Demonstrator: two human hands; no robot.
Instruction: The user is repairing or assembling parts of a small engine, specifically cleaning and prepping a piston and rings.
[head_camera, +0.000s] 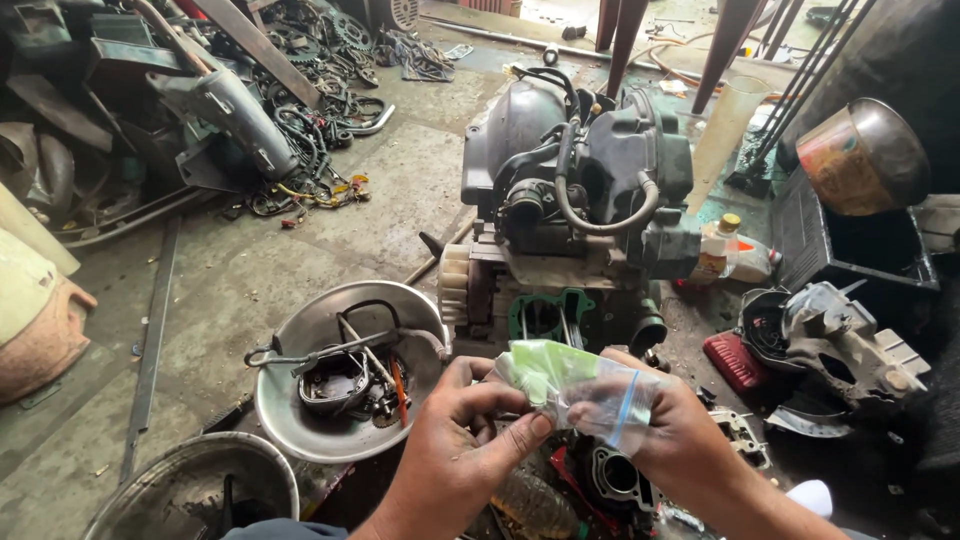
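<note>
Your left hand (455, 450) and your right hand (675, 435) meet low in the middle of the view, both closed on a small clear plastic bag (585, 390) with a blue zip strip and something green folded inside it. Your left thumb and fingers pinch the green end of the bag, while your right hand grips the clear end from behind, so the bag is stretched between them, held up off the floor (230, 290). Directly below your hands a dark engine cylinder (612, 478) lies on the floor with its round bore facing up, and a clear plastic bottle (530, 500) lies just beside it. Just beyond the bag stands a scooter engine (580, 170), grey and black with rubber hoses looped over it and a green gasket (545, 315) showing at its near face. To the left of your left hand sits a metal bowl (290, 420) holding small parts and a long spanner laid across it; another round pan (190, 490) is near the bottom left corner. To the right of the engine stands a small bottle with a yellow cap (722, 245), and further right a dirty engine cover (840, 340) rests on the floor. A heap of scrap parts and cables (230, 110) fills the far left of the floor.
</note>
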